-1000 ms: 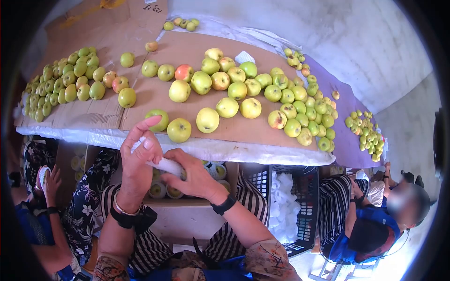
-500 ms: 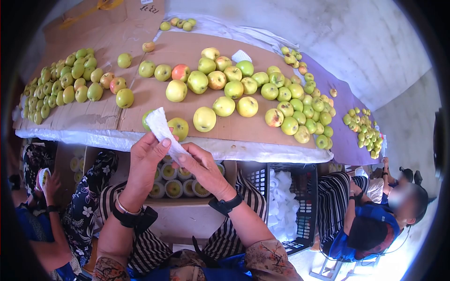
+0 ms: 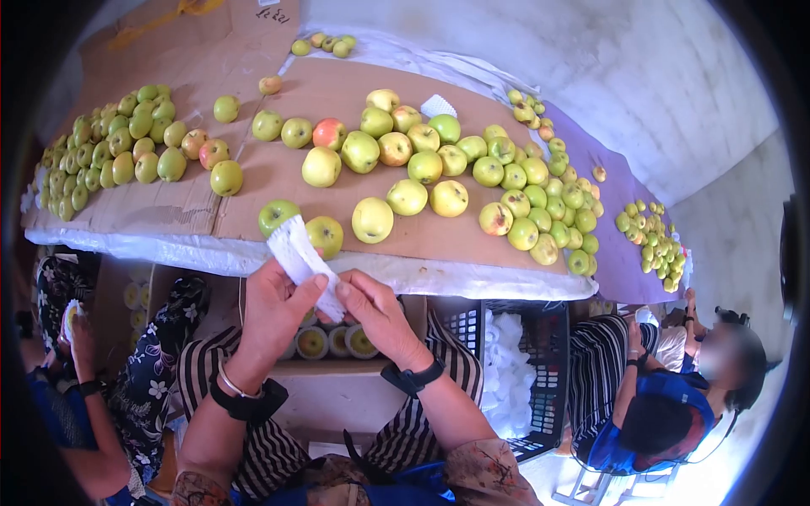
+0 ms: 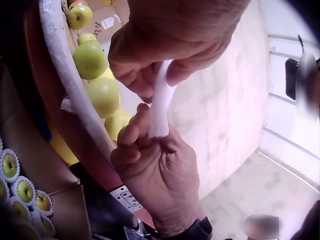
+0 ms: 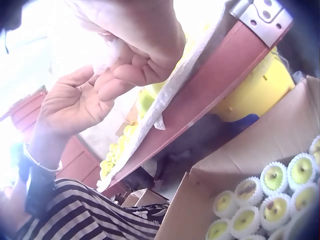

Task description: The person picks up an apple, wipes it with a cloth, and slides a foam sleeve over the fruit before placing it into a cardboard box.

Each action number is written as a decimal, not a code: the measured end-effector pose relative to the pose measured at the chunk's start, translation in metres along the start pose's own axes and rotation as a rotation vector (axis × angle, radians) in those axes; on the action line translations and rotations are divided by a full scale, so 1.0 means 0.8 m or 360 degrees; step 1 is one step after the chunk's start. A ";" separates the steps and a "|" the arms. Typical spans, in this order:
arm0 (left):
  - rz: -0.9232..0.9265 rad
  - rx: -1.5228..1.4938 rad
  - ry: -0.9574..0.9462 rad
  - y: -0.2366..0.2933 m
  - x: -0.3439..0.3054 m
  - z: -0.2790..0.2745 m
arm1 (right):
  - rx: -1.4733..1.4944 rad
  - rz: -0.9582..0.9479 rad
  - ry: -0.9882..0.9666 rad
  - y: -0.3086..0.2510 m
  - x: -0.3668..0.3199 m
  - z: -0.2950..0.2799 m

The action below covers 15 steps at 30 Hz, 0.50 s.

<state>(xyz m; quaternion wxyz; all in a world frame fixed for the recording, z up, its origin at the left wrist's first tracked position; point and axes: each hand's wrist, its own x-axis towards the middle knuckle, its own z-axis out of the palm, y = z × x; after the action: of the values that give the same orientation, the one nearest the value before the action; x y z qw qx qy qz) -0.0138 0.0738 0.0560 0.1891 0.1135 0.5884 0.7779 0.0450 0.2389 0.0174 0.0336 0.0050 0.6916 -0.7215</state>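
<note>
**Foam sleeve (image 3: 299,257) pinched between two hands**

A long table (image 3: 329,88) topped with cardboard carries loose apples (image 3: 405,196) in scattered groups. Under its near edge sits a box (image 3: 337,367) of apples wrapped in white netting, with a black crate (image 3: 548,396) to its right. In front of the table's edge, the left hand (image 3: 274,312) and the right hand (image 3: 380,316) each grip the foam sleeve between thumb and fingers. It sticks up, tilted left, its top just beside a green apple (image 3: 277,215).
</note>
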 end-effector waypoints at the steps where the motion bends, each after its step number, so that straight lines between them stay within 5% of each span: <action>1: -0.0040 0.0037 0.0025 -0.002 -0.002 -0.001 | -0.0072 0.0007 0.0002 0.002 -0.002 0.000; 9: 0.0121 0.0005 0.0273 0.003 0.010 -0.024 | 0.0092 0.0094 -0.0098 -0.041 0.005 -0.018; 15: 0.0200 0.0045 0.0325 0.007 0.038 -0.045 | 0.0089 -0.0061 0.0275 -0.056 0.036 -0.049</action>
<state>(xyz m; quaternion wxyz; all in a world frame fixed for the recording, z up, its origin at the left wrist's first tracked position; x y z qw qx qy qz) -0.0564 0.0542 0.0501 0.0775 0.0730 0.6071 0.7874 0.0123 0.2785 0.0587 -0.0403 0.0550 0.6714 -0.7380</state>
